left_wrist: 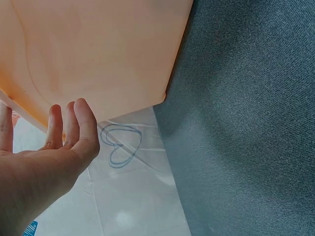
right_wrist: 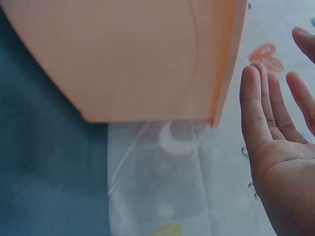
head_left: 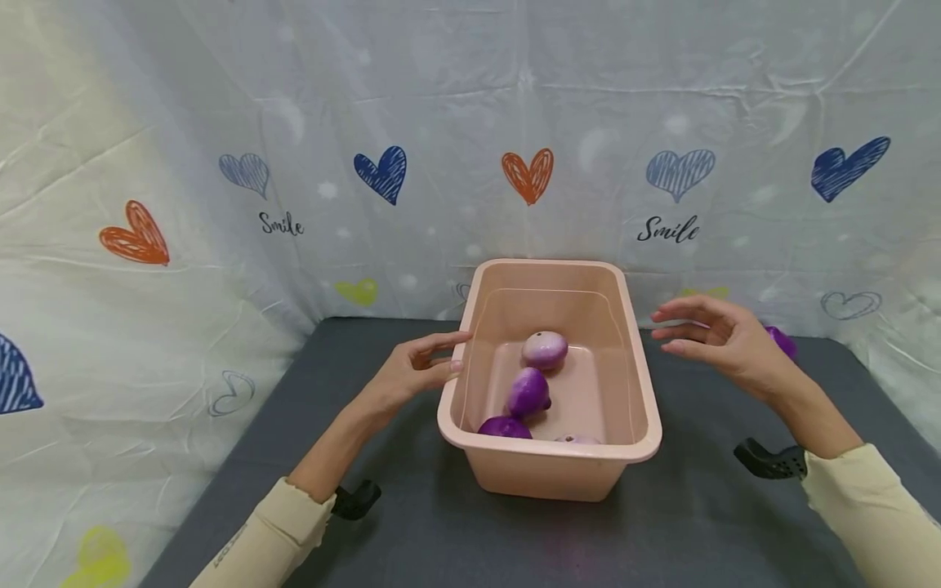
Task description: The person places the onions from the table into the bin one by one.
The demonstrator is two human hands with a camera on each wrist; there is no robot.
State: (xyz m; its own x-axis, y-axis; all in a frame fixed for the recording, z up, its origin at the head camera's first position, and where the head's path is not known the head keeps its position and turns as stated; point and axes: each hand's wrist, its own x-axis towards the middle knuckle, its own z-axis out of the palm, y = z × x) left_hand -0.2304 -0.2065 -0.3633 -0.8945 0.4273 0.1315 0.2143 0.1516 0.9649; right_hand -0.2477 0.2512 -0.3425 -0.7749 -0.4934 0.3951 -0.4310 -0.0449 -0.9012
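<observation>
A pink plastic tub (head_left: 638,367) stands on a dark grey table. Inside lie several purple and white round vegetables: a pale one (head_left: 545,349) at the back, a darker one (head_left: 528,392) in the middle, a deep purple one (head_left: 504,428) at the front. My left hand (head_left: 441,355) is at the tub's left wall, fingers relaxed and holding nothing; whether they touch it I cannot tell. The left wrist view shows the left hand (left_wrist: 64,132) just below the tub (left_wrist: 98,49). My right hand (head_left: 672,327) hovers open, apart from the tub's right side. In the right wrist view the right hand (right_wrist: 275,98) stays clear of the tub (right_wrist: 138,54).
Another purple vegetable (head_left: 782,341) lies on the table (head_left: 735,523) behind my right hand, mostly hidden. A white curtain with hearts (head_left: 529,175) closes off the back and both sides. Black wrist mounts (head_left: 772,461) sit under both forearms.
</observation>
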